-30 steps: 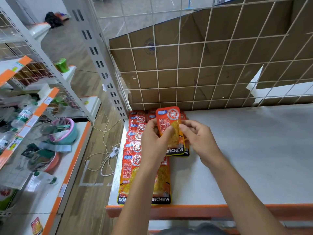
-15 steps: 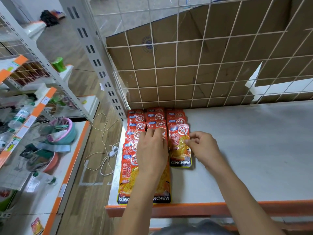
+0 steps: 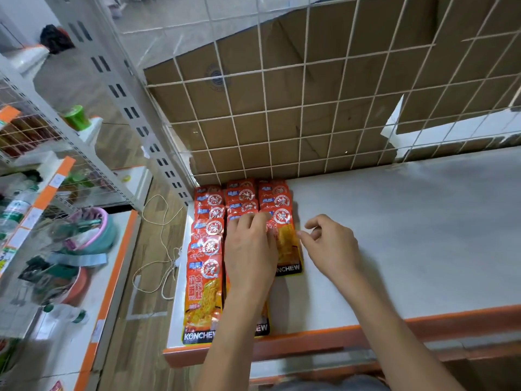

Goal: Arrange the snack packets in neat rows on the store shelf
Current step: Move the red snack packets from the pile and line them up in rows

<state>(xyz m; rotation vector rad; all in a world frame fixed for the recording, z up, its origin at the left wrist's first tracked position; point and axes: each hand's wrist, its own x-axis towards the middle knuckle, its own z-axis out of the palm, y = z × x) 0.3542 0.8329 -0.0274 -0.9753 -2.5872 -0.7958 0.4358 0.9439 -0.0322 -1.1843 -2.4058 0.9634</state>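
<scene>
Three rows of snack packets lie on the shelf under the hands.
Fingers straight, the left hand presses flat on the middle row; the right hand, loosely curled and empty, is just right of the right row's front packet.

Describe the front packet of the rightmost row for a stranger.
On the white shelf, red snack packets lie in three rows at the left end. The rightmost row's front packet lies beside the right hand; alone among row fronts, its black band stops well short of the orange lip.
</scene>
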